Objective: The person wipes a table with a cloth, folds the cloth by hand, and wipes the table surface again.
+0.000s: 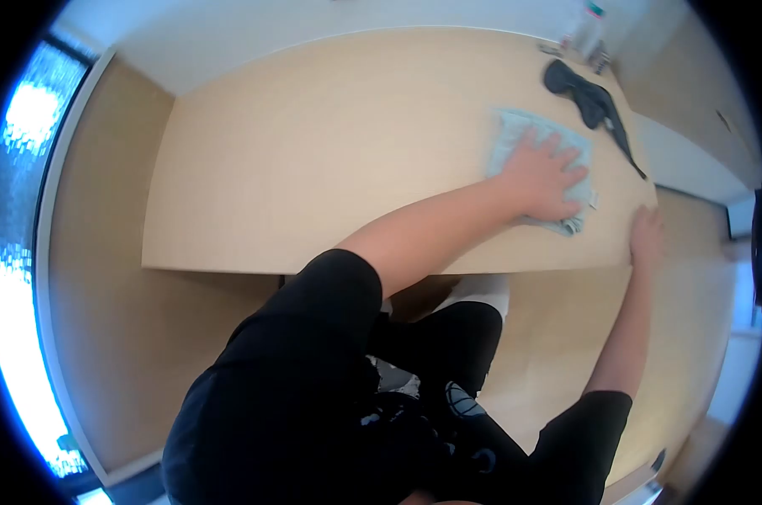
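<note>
A folded light blue-green cloth (509,139) lies on the right part of the light wooden desk (313,151). My left hand (541,178) is spread flat on top of it, fingers apart, covering much of its middle. A small white tag shows at the cloth's right side. At the desk's front right corner, my right hand (647,236) rests against the edge with its fingers stretched out. Beyond the cloth, a dark grey eye-mask-shaped item with a strap (595,105) lies along the right side of the desk.
A clear bottle (589,32) with a green cap stands in the far right corner, with small items beside it. Wooden panel (103,252) and a bright window (31,252) bound the left. My legs are under the desk's front edge.
</note>
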`<state>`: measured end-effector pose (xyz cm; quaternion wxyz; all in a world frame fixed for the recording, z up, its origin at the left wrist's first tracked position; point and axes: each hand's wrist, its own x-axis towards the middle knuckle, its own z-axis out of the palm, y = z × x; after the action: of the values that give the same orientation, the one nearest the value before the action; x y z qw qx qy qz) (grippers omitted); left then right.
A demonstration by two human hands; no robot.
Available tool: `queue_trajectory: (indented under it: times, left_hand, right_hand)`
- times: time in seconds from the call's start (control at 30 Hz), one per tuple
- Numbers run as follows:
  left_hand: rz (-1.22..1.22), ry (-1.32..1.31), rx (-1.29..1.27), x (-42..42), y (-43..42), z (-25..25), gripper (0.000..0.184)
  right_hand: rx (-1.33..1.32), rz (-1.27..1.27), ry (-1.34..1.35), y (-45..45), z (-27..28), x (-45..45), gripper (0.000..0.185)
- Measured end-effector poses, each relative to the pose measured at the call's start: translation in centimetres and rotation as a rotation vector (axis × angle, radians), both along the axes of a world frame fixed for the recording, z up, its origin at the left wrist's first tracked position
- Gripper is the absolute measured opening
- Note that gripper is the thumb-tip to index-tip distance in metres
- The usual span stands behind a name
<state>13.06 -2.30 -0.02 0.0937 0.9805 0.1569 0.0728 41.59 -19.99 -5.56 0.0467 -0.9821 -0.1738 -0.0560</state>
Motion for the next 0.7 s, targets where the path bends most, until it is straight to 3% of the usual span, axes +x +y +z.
queue_trajectory:
  times: [0.1, 0.3, 0.43, 0.57, 0.63, 0.7]
  left_hand:
    - [0.089, 0.006, 0.001, -3.7, 2.0, -0.5, 0.074]
    - [0.476, 0.07, 0.084, -19.2, 9.9, -0.5, 0.07]
    - [0.884, -0.024, 0.265, -37.5, 18.3, -1.1, 0.06]
    - [1.492, 0.143, 0.117, -56.2, 22.3, -1.3, 0.07]
    - [1.736, 0.188, 0.078, -60.8, 22.5, -0.2, 0.073]
    - [1.709, 0.266, 0.086, -61.7, 23.7, 1.6, 0.075]
  right_hand:
    - [0.012, 0.062, -0.046, -0.9, -3.8, 5.1, 0.074]
    - [0.045, 0.02, 0.007, -0.3, -2.9, 4.2, 0.073]
    - [0.047, 0.034, 0.02, -0.4, -2.6, 4.2, 0.073]
    - [0.013, 0.006, 0.047, -0.3, -2.5, 4.4, 0.072]
    - [0.029, 0.014, 0.04, -0.2, -2.4, 4.3, 0.072]
    - [0.073, 0.029, 0.021, -0.8, -2.5, 3.4, 0.073]
